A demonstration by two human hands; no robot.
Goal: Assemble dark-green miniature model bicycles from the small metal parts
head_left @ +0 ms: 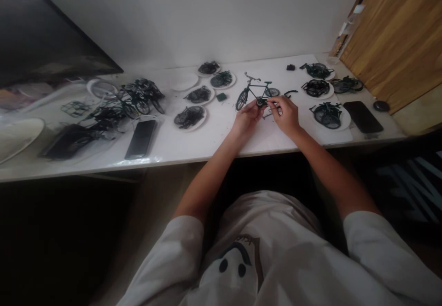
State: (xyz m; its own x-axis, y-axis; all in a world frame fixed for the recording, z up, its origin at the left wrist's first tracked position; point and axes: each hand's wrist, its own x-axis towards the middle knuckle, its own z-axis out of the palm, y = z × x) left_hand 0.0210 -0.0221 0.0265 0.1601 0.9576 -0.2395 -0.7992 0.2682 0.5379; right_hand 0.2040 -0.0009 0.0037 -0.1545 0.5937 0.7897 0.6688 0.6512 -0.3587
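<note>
A miniature bicycle (255, 86) with a dark green frame, black wheels and grey handlebars stands upright at the middle of the white table. My left hand (246, 118) is closed at its underside, with the fingertips gripping it near the pedals. From the other side, my right hand (286, 114) pinches close to the crank and rear wheel. Whatever lies between the right fingertips is too small and dark to make out. Thin loose dark parts (291, 92) lie just beyond the right hand.
Plates of bicycle parts stand left (203, 120) and right (346, 120). Several finished-looking miniature bicycles (141, 96) crowd the left. Phones lie at left (141, 138) and right (363, 116). A small green block (221, 97), a black block (290, 67) and a clear bottle (352, 22) are farther back.
</note>
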